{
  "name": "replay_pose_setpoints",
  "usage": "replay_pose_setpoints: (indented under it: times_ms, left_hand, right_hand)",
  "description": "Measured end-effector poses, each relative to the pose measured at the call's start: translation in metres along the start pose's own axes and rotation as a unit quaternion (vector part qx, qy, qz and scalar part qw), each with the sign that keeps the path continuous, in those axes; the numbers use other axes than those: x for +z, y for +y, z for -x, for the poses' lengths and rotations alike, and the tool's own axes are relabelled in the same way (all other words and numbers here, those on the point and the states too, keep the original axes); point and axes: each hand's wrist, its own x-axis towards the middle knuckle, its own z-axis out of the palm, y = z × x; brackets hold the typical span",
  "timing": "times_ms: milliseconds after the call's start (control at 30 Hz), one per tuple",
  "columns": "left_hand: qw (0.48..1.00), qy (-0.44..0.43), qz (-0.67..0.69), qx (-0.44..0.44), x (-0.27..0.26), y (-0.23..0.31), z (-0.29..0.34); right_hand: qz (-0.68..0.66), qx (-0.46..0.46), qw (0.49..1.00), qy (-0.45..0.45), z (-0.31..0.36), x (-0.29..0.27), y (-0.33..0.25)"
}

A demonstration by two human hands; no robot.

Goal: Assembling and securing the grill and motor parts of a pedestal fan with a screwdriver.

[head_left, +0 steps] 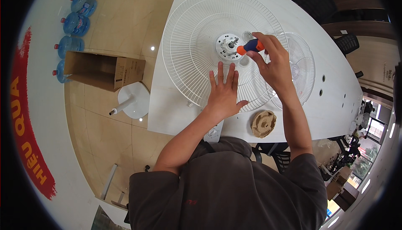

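Observation:
A white wire fan grille (188,50) lies over the near-left part of the white table. At its centre is a round white hub (223,52) with holes and a metal shaft (233,42) standing up. My left hand (224,91) rests on the grille just below the hub, its fingers spread. In my right hand (274,62) is a screwdriver with an orange and dark blue handle (253,45), pinched between thumb and fingers. Its tip points left at the hub; whether it touches a screw cannot be made out.
Right of the grille lies a second fan grille (303,54), partly under the first. A brown moulded pulp piece (264,124) sits at the table's near edge. On the floor to the left are a cardboard box (125,73), a white fan base (136,102) and several blue water bottles (76,24).

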Motion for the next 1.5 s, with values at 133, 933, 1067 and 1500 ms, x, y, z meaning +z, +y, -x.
replay_pose_setpoints:
  times_ms: [133, 933, 1067, 1500]
  left_hand:
    - [1.000, -0.003, -0.002, -0.002, 0.000, 0.001, -0.001]
    - [1.000, -0.017, -0.011, -0.004, 0.002, 0.003, -0.004]
    - [1.000, -0.019, -0.009, -0.007, 0.000, 0.004, -0.004]
    - [0.999, -0.010, -0.041, -0.007, 0.002, 0.004, -0.004]
  right_hand:
    - [0.000, 0.059, 0.998, 0.008, -0.002, 0.006, 0.007]
    - [0.046, -0.194, 0.970, -0.138, -0.022, 0.002, 0.028]
    - [-0.088, -0.081, 0.983, -0.139, -0.025, -0.005, 0.003]
    - [0.104, -0.049, 0.991, -0.069, -0.022, -0.011, -0.014]
